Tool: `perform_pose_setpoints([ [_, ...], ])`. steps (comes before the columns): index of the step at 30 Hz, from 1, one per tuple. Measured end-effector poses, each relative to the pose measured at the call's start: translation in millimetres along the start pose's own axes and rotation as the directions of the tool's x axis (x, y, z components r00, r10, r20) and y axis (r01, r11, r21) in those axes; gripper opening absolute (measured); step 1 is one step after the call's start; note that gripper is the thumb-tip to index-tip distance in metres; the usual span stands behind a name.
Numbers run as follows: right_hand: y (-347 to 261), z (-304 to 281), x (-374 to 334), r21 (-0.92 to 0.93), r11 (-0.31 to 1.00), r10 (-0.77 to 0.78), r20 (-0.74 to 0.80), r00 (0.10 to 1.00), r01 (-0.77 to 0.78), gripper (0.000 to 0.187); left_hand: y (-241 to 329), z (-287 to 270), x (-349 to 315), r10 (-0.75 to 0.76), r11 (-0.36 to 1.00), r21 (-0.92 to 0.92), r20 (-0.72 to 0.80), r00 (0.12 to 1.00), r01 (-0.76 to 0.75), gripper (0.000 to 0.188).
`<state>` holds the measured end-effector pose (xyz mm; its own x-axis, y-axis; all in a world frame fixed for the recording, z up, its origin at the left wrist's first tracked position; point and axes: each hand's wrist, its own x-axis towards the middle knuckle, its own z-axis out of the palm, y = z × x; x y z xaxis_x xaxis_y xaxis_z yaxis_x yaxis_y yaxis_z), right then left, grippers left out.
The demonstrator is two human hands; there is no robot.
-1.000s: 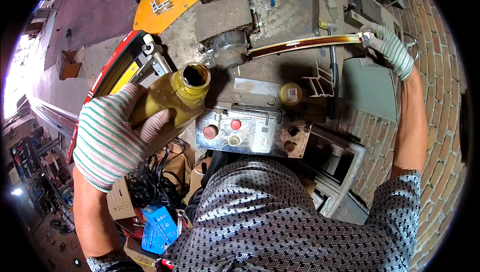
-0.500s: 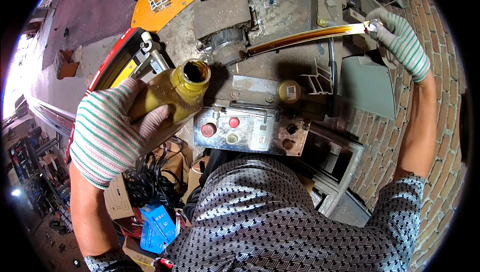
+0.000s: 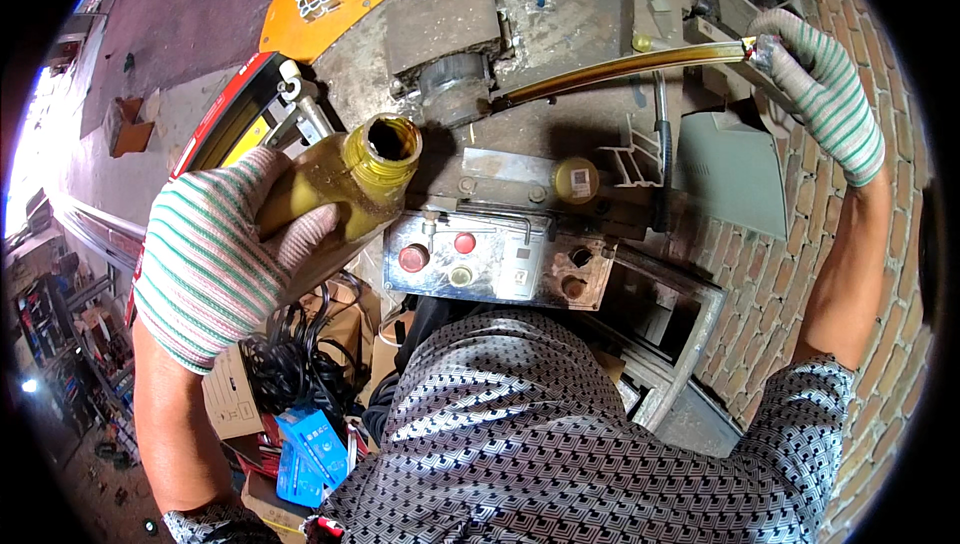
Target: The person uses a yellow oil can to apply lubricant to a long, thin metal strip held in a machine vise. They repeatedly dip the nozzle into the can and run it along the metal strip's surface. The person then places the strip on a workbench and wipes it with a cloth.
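Note:
My left hand (image 3: pixel 215 254), in a white knitted glove with green stripes, is closed round a grimy yellow plastic bottle (image 3: pixel 335 184). The bottle tilts up to the right, its mouth uncapped and dark inside. At the upper right my right hand (image 3: pixel 825 94), gloved alike, pinches the outer end of a long, shiny golden-brown metal strip (image 3: pixel 630 64). That strip runs left, curving slightly, to the dark round die (image 3: pixel 455 89) of a machine. Its inner end meets the die, but how it sits there is hard to make out.
Before my body is a metal control panel (image 3: pixel 470 264) with red and pale buttons. A yellow-capped round container (image 3: pixel 575 181) stands behind it. An orange plate (image 3: pixel 325 9) carries small metal pieces. Black cables (image 3: pixel 300 359) and blue boxes (image 3: pixel 315 454) lie lower left; a brick floor (image 3: pixel 750 294) is at right.
My right hand has shifted a little to the right, and the strip's outer end has moved with it. The left hand and the bottle are nearly where they were.

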<state>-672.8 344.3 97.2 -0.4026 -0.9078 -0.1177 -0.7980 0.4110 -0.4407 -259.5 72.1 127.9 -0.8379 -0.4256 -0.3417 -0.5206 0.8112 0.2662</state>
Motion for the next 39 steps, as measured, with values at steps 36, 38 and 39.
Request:
perform_pose_setpoints([
  [36,-16,-4,-33,-0.044,0.997,-0.073,-0.157,0.985,0.066,0.029,2,-1,0,-0.033,0.999,-0.004,0.007,0.999,0.033,0.042],
  [38,-14,-7,-39,-0.038,0.999,-0.041,-0.168,0.985,0.035,0.03,0,-1,2,-0.003,1.0,-0.019,-0.003,1.0,0.003,0.042],
  [39,-14,-8,-42,-0.041,0.999,-0.037,-0.178,0.983,0.03,0.03,1,-2,4,0.002,1.0,-0.022,0.001,1.0,-0.002,0.041],
])
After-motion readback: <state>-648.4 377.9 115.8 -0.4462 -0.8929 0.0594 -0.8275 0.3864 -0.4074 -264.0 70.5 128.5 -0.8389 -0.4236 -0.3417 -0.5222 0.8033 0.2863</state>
